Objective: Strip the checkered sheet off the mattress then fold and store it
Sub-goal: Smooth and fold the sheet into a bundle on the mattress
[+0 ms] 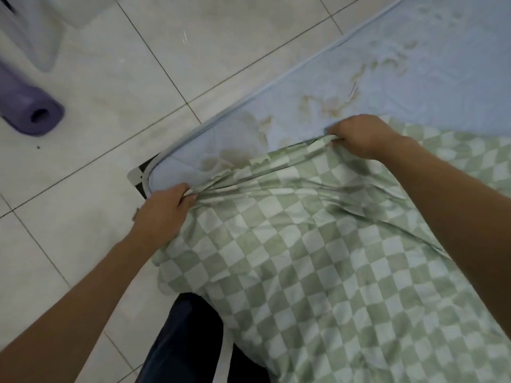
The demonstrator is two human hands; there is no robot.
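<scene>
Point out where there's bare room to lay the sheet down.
Floor tiles between the purple rolled mat and the mattress are bare. So is the mattress beyond the left hand and right hand. The checkered sheet crowds the near side.

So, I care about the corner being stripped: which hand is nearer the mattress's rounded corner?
Left. The left hand grips the checkered sheet right beside the mattress corner; the right hand grips it farther along, over the mattress top.

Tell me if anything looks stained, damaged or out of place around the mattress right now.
Yes: the exposed blue mattress carries brownish ring-shaped stains, from the corner by the left hand up past the right hand. The checkered sheet that both hands grip shows no tears. Nothing else stands out.
</scene>
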